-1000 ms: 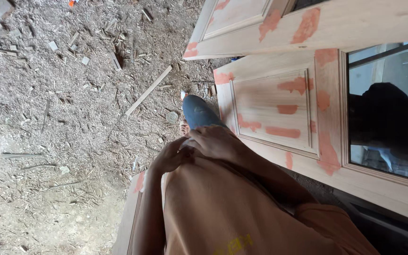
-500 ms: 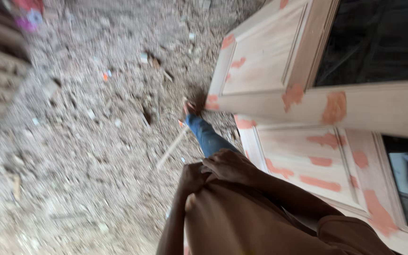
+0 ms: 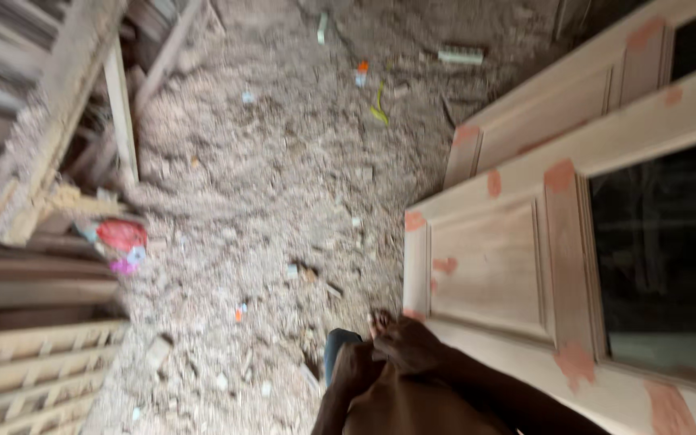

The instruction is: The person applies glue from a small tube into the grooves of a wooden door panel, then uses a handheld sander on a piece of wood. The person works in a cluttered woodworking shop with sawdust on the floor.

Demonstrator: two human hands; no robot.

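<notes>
At the bottom centre of the view, two hands meet low against the door (image 3: 485, 266). Right hand (image 3: 408, 342): rests at the lower corner of the pale wooden door, fingers bent over the frame edge; whether it grips anything cannot be told because of blur. Left hand (image 3: 356, 366): lies just beside the right one, against a blue shape (image 3: 336, 350) that shows behind it; its fingers are not clear enough to tell their spread.

Door: unfinished wood, raised panel next to the hands, dark glass pane (image 3: 662, 258) on the right, orange-pink filler patches (image 3: 573, 362) on the joints.

Floor (image 3: 283, 177): covered with sawdust, chips and small scraps.

Left side: stacked timber and slatted frames (image 3: 34, 362), with a red scrap (image 3: 121, 235) lying on the boards.
</notes>
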